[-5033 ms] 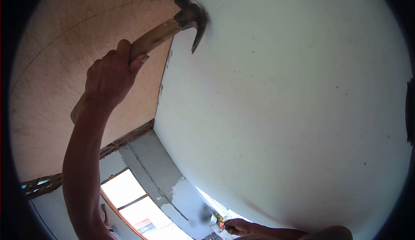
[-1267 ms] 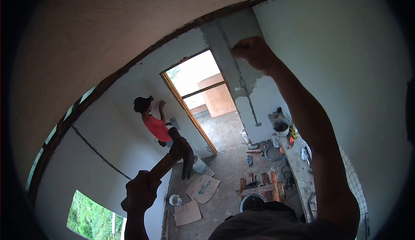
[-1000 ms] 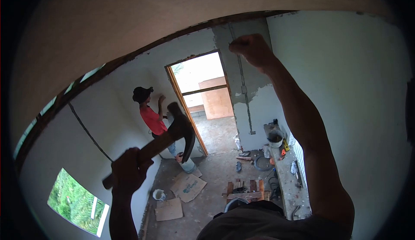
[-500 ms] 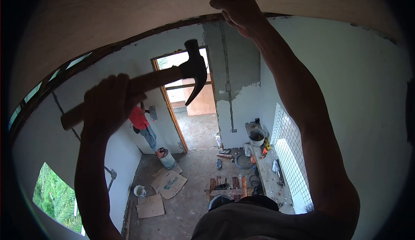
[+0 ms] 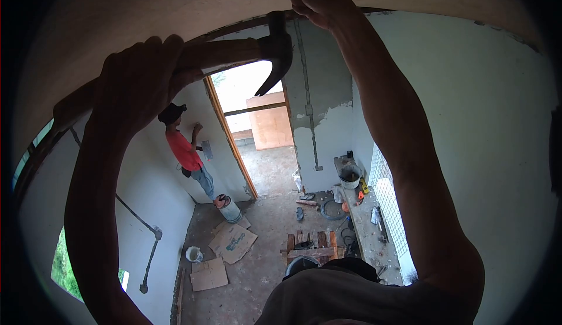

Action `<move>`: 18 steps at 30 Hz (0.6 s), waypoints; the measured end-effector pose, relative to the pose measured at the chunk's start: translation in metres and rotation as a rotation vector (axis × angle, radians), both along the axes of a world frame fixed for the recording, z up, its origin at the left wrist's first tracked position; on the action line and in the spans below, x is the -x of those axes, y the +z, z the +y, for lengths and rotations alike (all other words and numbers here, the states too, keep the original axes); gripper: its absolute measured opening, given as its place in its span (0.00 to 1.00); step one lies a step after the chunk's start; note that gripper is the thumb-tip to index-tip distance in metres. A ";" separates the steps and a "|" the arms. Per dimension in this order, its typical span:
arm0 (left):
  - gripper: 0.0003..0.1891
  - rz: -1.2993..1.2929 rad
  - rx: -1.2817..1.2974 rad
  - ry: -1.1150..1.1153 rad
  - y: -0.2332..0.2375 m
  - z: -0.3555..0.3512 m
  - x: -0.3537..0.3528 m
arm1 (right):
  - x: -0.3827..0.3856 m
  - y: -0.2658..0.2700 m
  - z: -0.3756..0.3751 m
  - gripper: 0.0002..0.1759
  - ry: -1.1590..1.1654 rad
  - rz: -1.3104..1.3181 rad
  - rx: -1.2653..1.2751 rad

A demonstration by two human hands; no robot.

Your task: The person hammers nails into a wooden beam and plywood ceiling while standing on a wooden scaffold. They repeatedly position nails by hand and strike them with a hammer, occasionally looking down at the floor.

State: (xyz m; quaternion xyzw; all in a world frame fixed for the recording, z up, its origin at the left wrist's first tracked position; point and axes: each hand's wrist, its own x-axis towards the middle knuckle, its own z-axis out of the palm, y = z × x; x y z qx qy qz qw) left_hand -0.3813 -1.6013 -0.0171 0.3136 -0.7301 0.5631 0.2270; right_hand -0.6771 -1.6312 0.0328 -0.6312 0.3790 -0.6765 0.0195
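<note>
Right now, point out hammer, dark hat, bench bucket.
Hammer (image 5: 225, 52), head view, on the handle.
Dark hat (image 5: 171, 114), head view, on the crown.
Bench bucket (image 5: 351, 183), head view, on the outer wall.

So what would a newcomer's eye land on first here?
Probably the dark claw hammer, held up in the left hand at the upper left, its head overlapping the bright doorway. The right hand is up by the ceiling panel at the top. Beyond, left of the doorway, a person in a red shirt stands, apparently on a bucket.
</note>
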 end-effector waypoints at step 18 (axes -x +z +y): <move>0.21 -0.052 0.197 -0.007 0.029 0.009 0.015 | -0.010 0.012 0.021 0.06 -0.007 -0.089 -0.197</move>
